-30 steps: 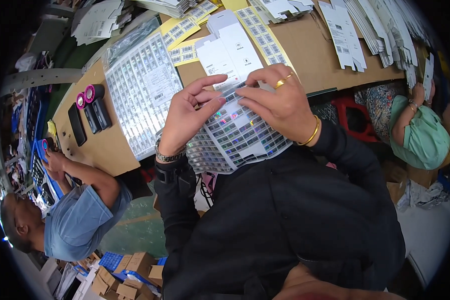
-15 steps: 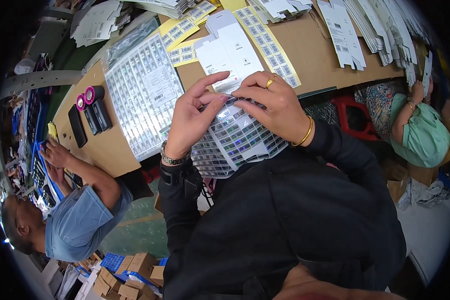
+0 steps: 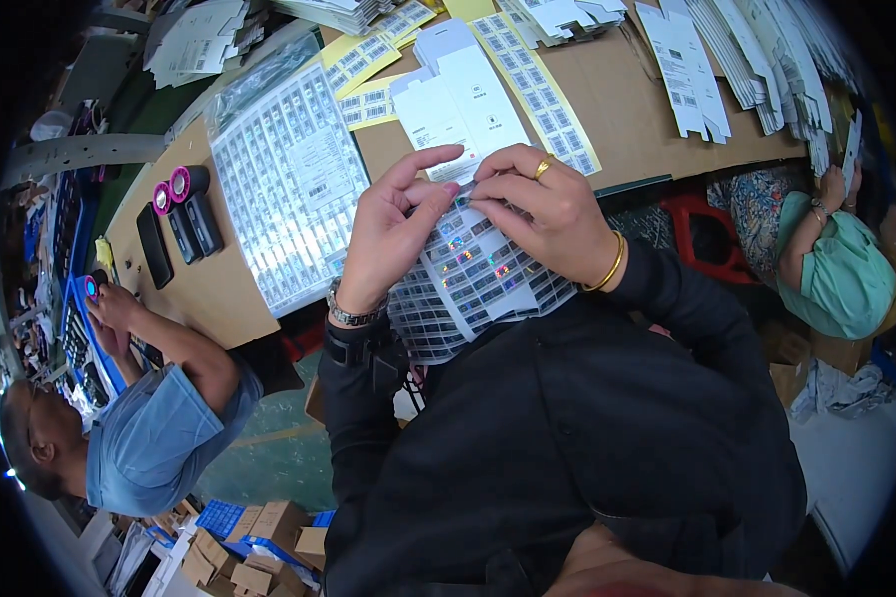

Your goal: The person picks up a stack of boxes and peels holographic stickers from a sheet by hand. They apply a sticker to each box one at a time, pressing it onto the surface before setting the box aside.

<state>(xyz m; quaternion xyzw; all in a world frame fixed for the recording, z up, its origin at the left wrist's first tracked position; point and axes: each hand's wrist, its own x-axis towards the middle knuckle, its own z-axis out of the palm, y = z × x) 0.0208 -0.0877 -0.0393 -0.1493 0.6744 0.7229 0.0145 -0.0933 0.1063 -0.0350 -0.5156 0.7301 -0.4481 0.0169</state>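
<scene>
A sheet of small shiny hologram stickers (image 3: 468, 274) hangs curved over the table's near edge against my black top. My left hand (image 3: 393, 234) is closed on its upper edge between thumb and fingers, the forefinger stretched out above. At that same edge my right hand (image 3: 553, 214) pinches thumb and fingertips together. Whether it grips the sheet or one loose sticker is too small to tell. Just beyond my fingertips lies a flat white carton (image 3: 463, 104), unfolded. Left of my left hand rests a bagged stack of sticker sheets (image 3: 274, 149) with a white label on top.
Yellow-backed barcode label strips (image 3: 538, 95) flank the carton. Folded white cartons (image 3: 682, 75) are stacked far right. A black phone-like slab (image 3: 154, 249) and pink-ringed rolls (image 3: 179, 184) sit at left. One co-worker in blue (image 3: 159, 438) is at left, another in green (image 3: 836, 269) at right.
Both hands stay at the sheet's upper edge, shifted slightly right. The stickers' glints have changed colour. The blue-clad co-worker's hand now shows a small round blue-and-pink thing.
</scene>
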